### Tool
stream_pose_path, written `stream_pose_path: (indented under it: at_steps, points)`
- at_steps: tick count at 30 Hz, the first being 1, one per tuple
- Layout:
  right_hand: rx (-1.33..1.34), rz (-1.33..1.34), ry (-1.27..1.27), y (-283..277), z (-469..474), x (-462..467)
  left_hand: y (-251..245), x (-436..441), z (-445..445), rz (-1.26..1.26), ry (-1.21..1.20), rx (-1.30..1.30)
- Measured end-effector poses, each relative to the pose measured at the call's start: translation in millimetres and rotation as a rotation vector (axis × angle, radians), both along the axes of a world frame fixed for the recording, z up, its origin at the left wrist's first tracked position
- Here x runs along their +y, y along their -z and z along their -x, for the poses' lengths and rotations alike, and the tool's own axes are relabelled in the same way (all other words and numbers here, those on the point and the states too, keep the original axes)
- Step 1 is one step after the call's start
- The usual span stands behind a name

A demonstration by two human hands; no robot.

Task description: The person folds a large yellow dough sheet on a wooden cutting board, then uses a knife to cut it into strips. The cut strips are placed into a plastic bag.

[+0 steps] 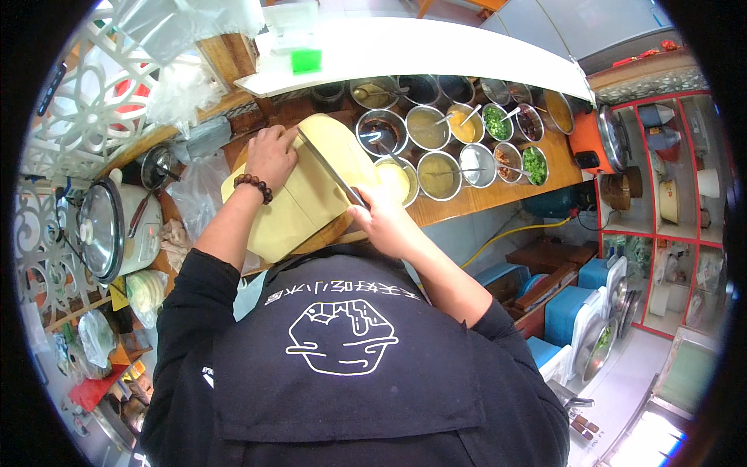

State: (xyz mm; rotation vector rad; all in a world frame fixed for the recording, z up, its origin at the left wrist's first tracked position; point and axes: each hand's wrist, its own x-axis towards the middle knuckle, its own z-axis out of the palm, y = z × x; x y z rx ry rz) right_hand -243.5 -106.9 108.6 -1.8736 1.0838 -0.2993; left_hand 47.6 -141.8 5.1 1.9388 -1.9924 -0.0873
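A stack of pale yellow dough sheets (pixel 303 204) lies on a round wooden board (pixel 331 232) on the counter before me. My right hand (pixel 382 219) is closed round the handle of a kitchen knife (pixel 327 165), whose blade lies across the stack from its far edge towards me. My left hand (pixel 273 154), with a beaded bracelet (pixel 254 188) at the wrist, rests on the dough just left of the blade, fingertips close to it. A straight cut line shows in the sheets below that hand. The underside of the left palm is hidden.
Several steel bowls of sauces and toppings, among them a bowl of chopped greens (pixel 498 122), stand right of the dough. Beyond them runs a white shelf (pixel 420 49). An orange cooker (pixel 596 140) is at the right end, a lidded rice cooker (pixel 119 230) and plastic bags (pixel 201 190) at left.
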Motion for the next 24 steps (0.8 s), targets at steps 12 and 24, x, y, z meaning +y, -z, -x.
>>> stream_pose_path:
  at_steps: [12,24]
  points:
    - [-0.037,-0.101,0.070,7,10,12,2,1,0,0.018,0.004,-0.003]
    - [0.043,-0.219,0.113,24,31,33,8,2,0,0.053,0.016,-0.027]
